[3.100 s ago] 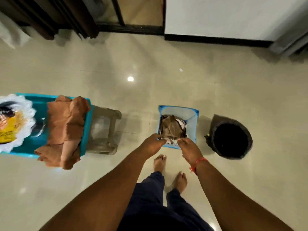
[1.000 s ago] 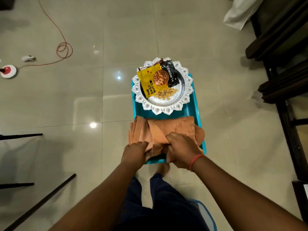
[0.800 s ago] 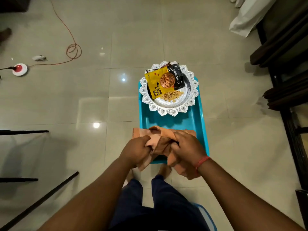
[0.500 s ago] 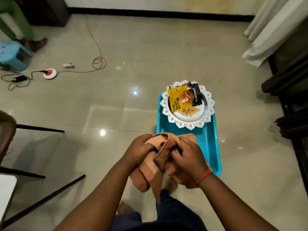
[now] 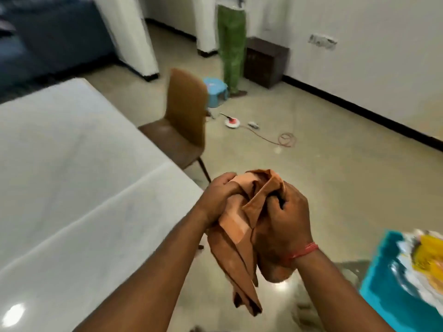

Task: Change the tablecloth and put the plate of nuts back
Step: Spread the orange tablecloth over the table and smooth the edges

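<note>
I've got both hands bunched on the folded orange tablecloth [image 5: 242, 226], left hand [image 5: 221, 197] and right hand [image 5: 285, 219] each with fingers curled tight into it, its loose tail hanging down toward 6 o'clock over the floor. The bare white table [image 5: 72, 176] spreads from 9 to 11 o'clock, left hand nearer its corner, so I'd judge the cloth swings that way. The plate of nuts [image 5: 424, 259] waits at 4 o'clock on the teal tray [image 5: 393, 291].

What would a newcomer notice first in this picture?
In the centre, the left hand and right hand grip a bunched orange-brown cloth that hangs down. A large bare white table fills the left. At the lower right edge sits a turquoise plastic tray with a blurred white scalloped plate.
</note>
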### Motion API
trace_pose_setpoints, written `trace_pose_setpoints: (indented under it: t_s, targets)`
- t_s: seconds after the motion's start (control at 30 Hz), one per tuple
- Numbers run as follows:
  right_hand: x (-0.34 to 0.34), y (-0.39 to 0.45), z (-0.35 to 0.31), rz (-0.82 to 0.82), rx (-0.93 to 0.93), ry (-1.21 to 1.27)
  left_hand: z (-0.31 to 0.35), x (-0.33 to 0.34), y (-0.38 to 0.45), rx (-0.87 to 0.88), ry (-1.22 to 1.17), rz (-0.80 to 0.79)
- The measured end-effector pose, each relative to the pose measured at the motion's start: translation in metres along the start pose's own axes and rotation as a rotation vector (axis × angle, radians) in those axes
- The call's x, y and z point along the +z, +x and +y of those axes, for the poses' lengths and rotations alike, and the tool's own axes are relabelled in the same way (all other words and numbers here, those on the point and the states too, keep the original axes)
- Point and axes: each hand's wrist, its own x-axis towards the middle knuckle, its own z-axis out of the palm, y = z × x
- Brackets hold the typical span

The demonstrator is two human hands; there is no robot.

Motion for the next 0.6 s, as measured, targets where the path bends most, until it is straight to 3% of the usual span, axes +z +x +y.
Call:
trace_pose_setpoints:
  t_s: [0.13,0.27,0.43,0.6]
  targets:
    - [0.109,0.043,-0.087,-0.119,-0.138,0.116,0.016,-0.122,-0.024,0.068,0.04,0.385]
    - [0.202,0.07,-0.16,-0.34,-0.232,0.168,0.021,-0.214,-0.051,0.063,0.107,0.749]
    - [0.287,0.061,-0.196,-0.722,-0.239,0.254,-0.017,-0.271,-0.08,-0.046,0.007,0.924]
    - [0.35,0.059,-0.206,-0.819,-0.183,0.206,-0.041,-0.293,-0.097,-0.105,0.052,1.073]
